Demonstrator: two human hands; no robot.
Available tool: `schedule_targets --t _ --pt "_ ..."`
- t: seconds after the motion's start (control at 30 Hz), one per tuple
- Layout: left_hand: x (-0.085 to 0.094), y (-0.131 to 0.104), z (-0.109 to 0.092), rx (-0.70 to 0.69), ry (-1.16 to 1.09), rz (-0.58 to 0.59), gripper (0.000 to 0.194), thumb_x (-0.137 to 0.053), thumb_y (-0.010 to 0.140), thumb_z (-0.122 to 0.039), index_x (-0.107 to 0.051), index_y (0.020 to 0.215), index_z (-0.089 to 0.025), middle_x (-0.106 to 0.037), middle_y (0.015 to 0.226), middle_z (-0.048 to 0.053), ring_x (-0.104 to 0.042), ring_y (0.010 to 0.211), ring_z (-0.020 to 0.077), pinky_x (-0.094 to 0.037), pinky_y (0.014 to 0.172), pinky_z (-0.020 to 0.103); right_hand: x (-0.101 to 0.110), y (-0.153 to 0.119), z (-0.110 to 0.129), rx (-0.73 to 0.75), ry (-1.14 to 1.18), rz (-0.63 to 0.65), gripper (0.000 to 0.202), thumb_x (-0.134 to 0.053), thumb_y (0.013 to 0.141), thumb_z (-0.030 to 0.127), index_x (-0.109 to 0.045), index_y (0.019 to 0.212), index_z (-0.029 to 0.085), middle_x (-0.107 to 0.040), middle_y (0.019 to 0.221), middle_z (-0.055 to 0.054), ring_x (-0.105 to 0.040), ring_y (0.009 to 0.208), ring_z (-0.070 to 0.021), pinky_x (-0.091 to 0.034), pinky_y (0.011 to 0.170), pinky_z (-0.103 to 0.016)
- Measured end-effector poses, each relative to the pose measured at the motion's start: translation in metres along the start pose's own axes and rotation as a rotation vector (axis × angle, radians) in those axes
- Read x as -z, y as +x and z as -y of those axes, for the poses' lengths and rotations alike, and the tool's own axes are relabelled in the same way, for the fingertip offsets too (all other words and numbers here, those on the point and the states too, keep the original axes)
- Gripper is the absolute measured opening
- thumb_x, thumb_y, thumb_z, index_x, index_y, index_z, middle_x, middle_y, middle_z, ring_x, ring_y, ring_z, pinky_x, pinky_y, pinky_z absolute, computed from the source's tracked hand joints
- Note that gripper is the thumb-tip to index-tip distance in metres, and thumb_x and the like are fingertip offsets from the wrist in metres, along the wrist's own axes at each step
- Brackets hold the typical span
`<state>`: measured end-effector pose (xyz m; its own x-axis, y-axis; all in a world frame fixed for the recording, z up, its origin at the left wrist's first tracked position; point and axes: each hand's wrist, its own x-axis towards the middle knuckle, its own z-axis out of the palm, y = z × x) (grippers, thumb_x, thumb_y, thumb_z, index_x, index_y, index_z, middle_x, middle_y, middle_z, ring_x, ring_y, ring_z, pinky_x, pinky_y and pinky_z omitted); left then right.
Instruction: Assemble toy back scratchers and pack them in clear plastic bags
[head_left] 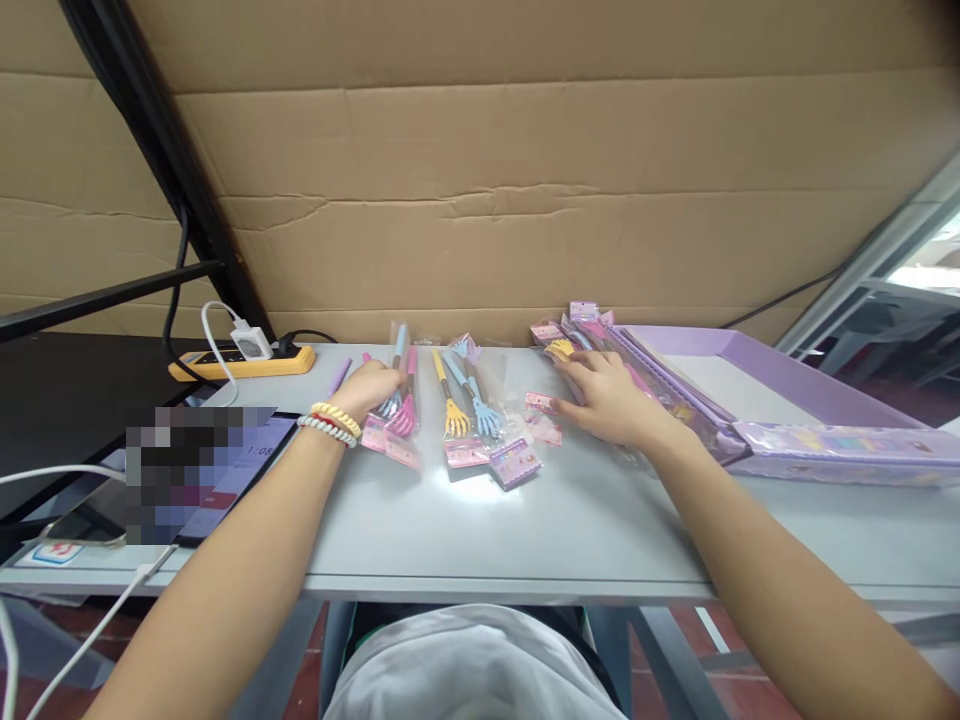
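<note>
At the left of the row, my left hand (369,388), wearing braided bracelets, has its fingers closed over a bagged back scratcher with a blue handle (400,340). A pink back scratcher (405,415) lies right beside those fingers. In the middle are a yellow back scratcher (456,418) and a blue back scratcher (486,418), both in clear bags with pink card labels. My right hand (598,392) is open, its fingers spread over a pile of bagged back scratchers (559,349) in several colours. Its fingertips touch the bags.
A purple open box (847,395) stands at the right. Left are a blurred tablet (247,470), white cables and a yellow power strip (296,360) with a white charger (253,343). Cardboard (450,200) walls the back of the grey table (480,545).
</note>
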<state>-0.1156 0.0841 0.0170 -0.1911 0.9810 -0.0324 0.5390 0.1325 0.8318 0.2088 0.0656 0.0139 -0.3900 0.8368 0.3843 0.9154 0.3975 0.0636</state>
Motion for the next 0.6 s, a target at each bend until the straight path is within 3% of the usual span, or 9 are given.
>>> schedule_targets --t 0.1,0.2,0.3,0.4,0.5,0.6 --pt "0.013 -0.005 -0.008 0.021 -0.247 0.021 0.003 -0.052 0.057 -0.017 -0.051 0.055 -0.017 -0.052 0.048 0.0 -0.046 0.042 0.0124 -0.033 0.042 0.025 0.003 -0.001 0.002 0.03 0.043 -0.043 0.051 -0.05 0.081 0.042 -0.056 0.122 0.013 -0.05 0.123 -0.019 -0.04 0.115 -0.0367 -0.037 0.092 -0.05" --pt "0.02 -0.018 -0.02 -0.021 -0.462 0.115 0.004 -0.055 0.059 -0.016 -0.051 0.058 -0.017 -0.053 0.049 -0.001 -0.047 0.042 0.011 -0.034 0.042 0.023 0.009 -0.001 0.008 0.132 0.126 -0.136 0.051 -0.051 0.082 0.038 -0.049 0.128 0.016 -0.048 0.127 -0.017 -0.039 0.119 -0.0345 -0.036 0.096 -0.05" --pt "0.016 -0.036 -0.028 -0.126 -0.525 0.378 0.008 -0.061 0.061 -0.017 -0.055 0.067 -0.016 -0.053 0.053 -0.003 -0.048 0.046 0.0095 -0.036 0.045 0.022 0.016 -0.001 0.016 0.254 0.187 -0.271 0.061 -0.052 0.082 0.032 -0.033 0.139 0.019 -0.043 0.134 -0.016 -0.038 0.125 -0.0304 -0.034 0.102 -0.048" --pt "0.002 -0.053 -0.033 -0.284 -0.483 0.693 0.011 -0.065 0.064 -0.017 -0.059 0.073 -0.015 -0.059 0.066 -0.001 -0.052 0.058 0.0091 -0.043 0.057 0.022 0.018 -0.002 0.026 0.363 0.126 -0.382 0.073 -0.057 0.08 0.029 -0.022 0.144 0.021 -0.032 0.144 -0.015 -0.027 0.135 -0.0308 -0.028 0.106 -0.049" --pt "-0.011 -0.064 -0.034 -0.34 -0.387 0.98 0.011 -0.064 0.07 -0.018 -0.06 0.08 -0.014 -0.06 0.071 0.0 -0.054 0.064 0.0099 -0.044 0.063 0.024 0.016 -0.002 0.035 0.461 0.004 -0.415 0.07 -0.055 0.077 0.02 -0.028 0.141 0.023 -0.028 0.149 -0.014 -0.018 0.139 -0.0317 -0.021 0.108 -0.051" --pt "-0.016 -0.066 -0.032 -0.347 -0.344 1.127 0.013 -0.064 0.074 -0.021 -0.06 0.085 -0.014 -0.06 0.075 0.0 -0.055 0.065 0.0103 -0.044 0.064 0.024 0.013 -0.001 0.04 0.5 -0.058 -0.393 0.061 -0.047 0.074 0.009 -0.041 0.133 0.019 -0.047 0.136 -0.014 -0.034 0.132 -0.0296 -0.019 0.107 -0.051"
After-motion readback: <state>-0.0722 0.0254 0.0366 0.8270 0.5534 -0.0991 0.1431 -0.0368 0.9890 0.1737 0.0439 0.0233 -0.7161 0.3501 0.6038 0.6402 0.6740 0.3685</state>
